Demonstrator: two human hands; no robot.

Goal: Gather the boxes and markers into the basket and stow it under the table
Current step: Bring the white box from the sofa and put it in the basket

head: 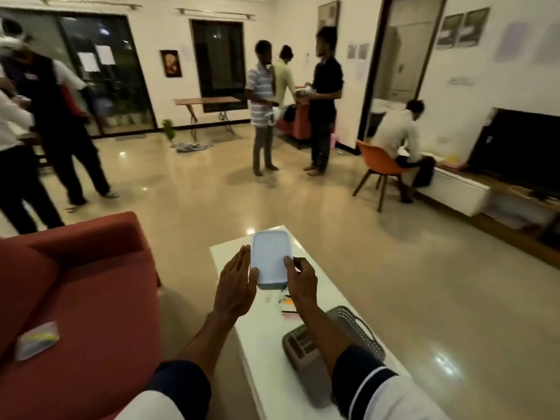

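A pale blue lidded box (pixel 269 259) is held above the white low table (pixel 263 338). My right hand (pixel 300 281) grips its right edge with the thumb on the lid. My left hand (pixel 235 286) rests flat against its left edge, fingers straight and together. Under the box, several markers and small colourful items (pixel 286 304) lie on the table. A grey perforated basket (pixel 348 331) with a handle stands on the table near me, partly hidden by my right forearm. Something striped lies inside it.
A red sofa (pixel 78 298) is to my left with a clear plastic pouch (pixel 36 339) on its seat. Several people stand across the glossy floor. One person sits on an orange chair (pixel 378 168) by a low TV unit at the right.
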